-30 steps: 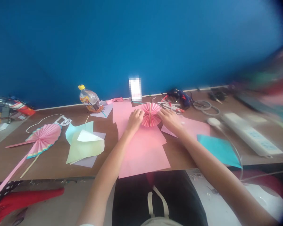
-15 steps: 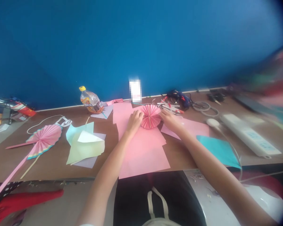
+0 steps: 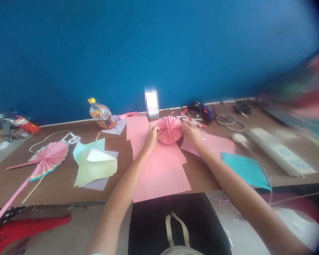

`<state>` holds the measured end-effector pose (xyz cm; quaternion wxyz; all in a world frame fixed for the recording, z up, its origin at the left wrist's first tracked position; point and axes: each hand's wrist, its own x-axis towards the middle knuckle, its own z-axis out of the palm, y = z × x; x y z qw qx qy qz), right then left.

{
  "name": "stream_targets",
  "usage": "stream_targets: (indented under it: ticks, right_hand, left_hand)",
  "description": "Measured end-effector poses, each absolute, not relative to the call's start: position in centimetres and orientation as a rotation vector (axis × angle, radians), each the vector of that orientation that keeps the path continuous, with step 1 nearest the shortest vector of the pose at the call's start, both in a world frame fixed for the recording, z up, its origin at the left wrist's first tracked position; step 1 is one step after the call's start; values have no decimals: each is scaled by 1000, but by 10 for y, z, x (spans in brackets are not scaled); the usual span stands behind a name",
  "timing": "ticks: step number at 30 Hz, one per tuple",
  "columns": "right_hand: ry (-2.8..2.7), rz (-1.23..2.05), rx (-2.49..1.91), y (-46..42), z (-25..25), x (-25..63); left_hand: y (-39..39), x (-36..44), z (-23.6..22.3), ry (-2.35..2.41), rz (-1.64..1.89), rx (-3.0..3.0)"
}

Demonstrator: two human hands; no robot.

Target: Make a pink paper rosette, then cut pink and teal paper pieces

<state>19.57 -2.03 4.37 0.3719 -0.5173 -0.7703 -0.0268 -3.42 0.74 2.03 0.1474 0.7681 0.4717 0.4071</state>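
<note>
A round pleated pink paper fan [image 3: 170, 130] is held up between my two hands above pink paper sheets [image 3: 159, 170]. My left hand [image 3: 152, 136] pinches its left edge. On the opposite edge, the fingers of my right hand [image 3: 189, 131] are closed, with their tips partly hidden. The folds spread out from the fan's middle in a full circle. Another pink paper fan [image 3: 51, 157], with a blue and yellow border and long strips, lies at the left.
Coloured paper sheets [image 3: 97, 164] lie left of centre, and a turquoise sheet [image 3: 244, 170] at the right. A plastic bottle [image 3: 102, 115] stands tilted near the blue wall. A white power strip [image 3: 281, 151] and a coiled cable [image 3: 232, 122] occupy the right side.
Both hands stay at the fan's edges, and the fan has shifted up very slightly. The view has moved slightly; the other things lie as before.
</note>
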Motion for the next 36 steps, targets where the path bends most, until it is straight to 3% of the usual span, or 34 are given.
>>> stream_targets:
  ticks: [16,26,36]
  right_hand:
    - [-1781,282,-1219,-7,34,207]
    - [-1464,732,-1167,-8,38,204]
    - [-1534,697,-1012,-7,37,204]
  left_hand:
    - [15,-44,20,1250,1293,2161]
    - [11,-43,22,1320,1223,2224]
    - [10,-41,24,1223,1336,2080]
